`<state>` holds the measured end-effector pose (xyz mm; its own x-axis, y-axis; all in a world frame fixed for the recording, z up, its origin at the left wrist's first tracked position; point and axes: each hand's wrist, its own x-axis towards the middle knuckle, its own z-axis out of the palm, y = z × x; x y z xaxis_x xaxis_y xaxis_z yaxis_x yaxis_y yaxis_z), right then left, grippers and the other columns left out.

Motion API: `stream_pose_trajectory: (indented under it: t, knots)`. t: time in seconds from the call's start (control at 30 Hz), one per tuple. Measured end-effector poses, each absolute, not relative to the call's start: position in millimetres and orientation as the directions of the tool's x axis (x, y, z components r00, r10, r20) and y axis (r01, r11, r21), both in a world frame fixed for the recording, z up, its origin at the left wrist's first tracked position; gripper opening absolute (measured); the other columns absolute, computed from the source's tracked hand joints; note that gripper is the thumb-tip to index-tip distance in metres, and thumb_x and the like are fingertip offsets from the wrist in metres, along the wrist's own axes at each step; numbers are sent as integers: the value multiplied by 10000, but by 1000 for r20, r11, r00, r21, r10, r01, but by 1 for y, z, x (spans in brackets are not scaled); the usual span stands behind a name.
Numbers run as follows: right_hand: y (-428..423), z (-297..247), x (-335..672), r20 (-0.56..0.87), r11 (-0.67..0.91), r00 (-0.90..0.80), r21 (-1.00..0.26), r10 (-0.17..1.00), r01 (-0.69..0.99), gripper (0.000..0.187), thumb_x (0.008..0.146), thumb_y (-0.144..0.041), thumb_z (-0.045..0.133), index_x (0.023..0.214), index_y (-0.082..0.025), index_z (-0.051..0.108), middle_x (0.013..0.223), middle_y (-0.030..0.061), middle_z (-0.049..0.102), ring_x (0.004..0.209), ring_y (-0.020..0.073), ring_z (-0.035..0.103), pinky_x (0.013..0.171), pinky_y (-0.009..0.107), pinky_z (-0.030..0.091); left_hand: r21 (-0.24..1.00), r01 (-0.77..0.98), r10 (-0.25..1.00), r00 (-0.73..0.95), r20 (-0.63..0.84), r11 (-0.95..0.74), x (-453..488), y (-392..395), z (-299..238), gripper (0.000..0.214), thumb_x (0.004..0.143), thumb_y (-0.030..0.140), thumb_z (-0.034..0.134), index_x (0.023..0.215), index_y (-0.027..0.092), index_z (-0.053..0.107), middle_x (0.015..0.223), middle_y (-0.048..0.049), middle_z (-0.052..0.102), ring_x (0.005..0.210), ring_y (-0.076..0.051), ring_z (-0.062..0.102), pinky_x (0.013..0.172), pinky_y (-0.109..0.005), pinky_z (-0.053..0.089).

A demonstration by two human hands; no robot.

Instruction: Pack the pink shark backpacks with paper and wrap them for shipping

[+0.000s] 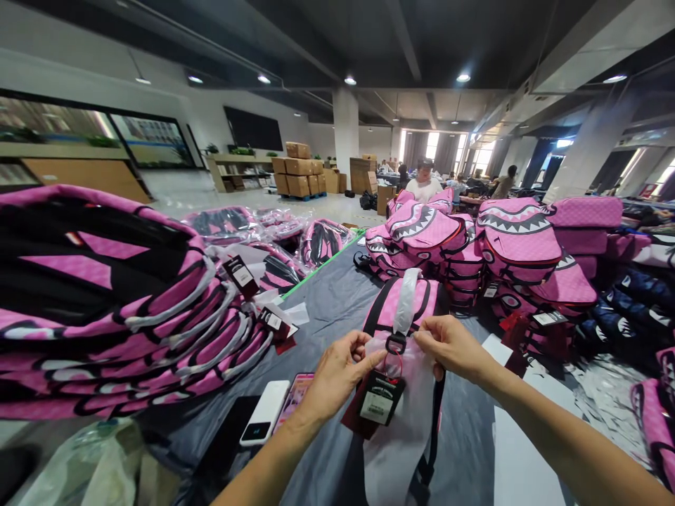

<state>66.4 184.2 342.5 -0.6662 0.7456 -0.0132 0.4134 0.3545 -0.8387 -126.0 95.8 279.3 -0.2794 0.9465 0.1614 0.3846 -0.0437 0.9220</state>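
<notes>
A pink and black backpack (376, 307) lies on the table in front of me, its handle wrapped in clear plastic (408, 302). Over its lower part hangs a translucent white sheet (401, 450). My left hand (342, 369) is closed, thumb and fingers pinching the sheet's upper edge left of a black buckle (395, 343). On the other side, my right hand (456, 346) also pinches the sheet, fingers curled. Black and dark red hang tags (380, 402) dangle below the buckle on a red loop. A black strap (436, 422) runs down beside the sheet.
A tall stack of pink backpacks (158, 337) stands at left, with plastic-wrapped bags (226, 223) beyond. More pink shark-mouth bags (519, 235) are piled at right. A white power bank (265, 412) and a phone (295, 397) lie by my left forearm. White sheets (527, 450) lie at right. A person (423, 184) is behind the bags.
</notes>
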Motion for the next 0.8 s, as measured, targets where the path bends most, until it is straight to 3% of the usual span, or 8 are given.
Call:
stream_pose_trajectory:
  t: [0.1,0.17,0.3,0.43,0.57,0.63,0.7,0.8]
  knots:
    - [186,341,67,-23,336,-668,-851,744,403,257,815,-377,500,634,-223,403,437,-93,452,344,100,540,337,160,300,887,460,928,-309,209,-47,-122,91,269,472,773,623,626,594,192,564,583,31,490,601,-144,457,589,-268,326]
    - [188,341,67,-33,327,-674,-856,738,400,262,808,-394,509,637,-222,408,430,-93,454,339,101,538,330,158,300,870,483,892,-344,293,-99,-115,93,268,459,795,584,620,560,193,568,625,15,525,663,-159,492,640,-277,357]
    - [190,341,66,-28,334,-688,-859,725,388,290,805,-430,517,630,-227,409,404,-86,472,323,105,526,322,161,308,910,368,773,-515,372,-193,-97,102,267,274,794,474,652,767,209,715,789,-23,662,786,-188,570,738,-299,438]
    - [190,338,68,-2,347,-696,-866,718,360,321,813,-462,524,626,-229,407,401,-75,489,323,107,520,331,170,330,919,358,688,-626,367,-164,-86,104,257,259,784,461,688,855,218,744,782,-18,660,752,-180,556,720,-294,445]
    - [191,334,69,14,364,-701,-862,713,353,374,818,-523,532,623,-227,415,412,-68,487,329,113,525,321,175,319,883,468,663,-651,369,-31,-86,101,247,404,805,531,673,573,206,611,602,20,508,652,-159,479,645,-280,378]
    - [192,334,69,27,375,-703,-860,711,347,395,809,-551,548,623,-224,427,423,-64,492,330,115,522,318,180,323,865,500,677,-622,394,-44,-86,100,245,494,836,525,649,486,205,512,545,23,459,631,-158,454,630,-281,358]
    - [193,333,68,37,390,-704,-852,709,348,401,804,-559,559,620,-222,446,420,-60,495,331,119,524,318,184,331,852,509,654,-605,455,-123,-85,101,246,445,858,484,642,518,209,560,587,10,540,693,-171,492,685,-289,382]
    - [193,334,67,57,425,-704,-831,708,360,387,823,-539,541,616,-217,477,410,-50,500,331,126,530,320,186,334,858,466,616,-617,489,-214,-84,101,250,238,876,418,641,755,234,733,755,-8,677,801,-188,552,771,-308,418]
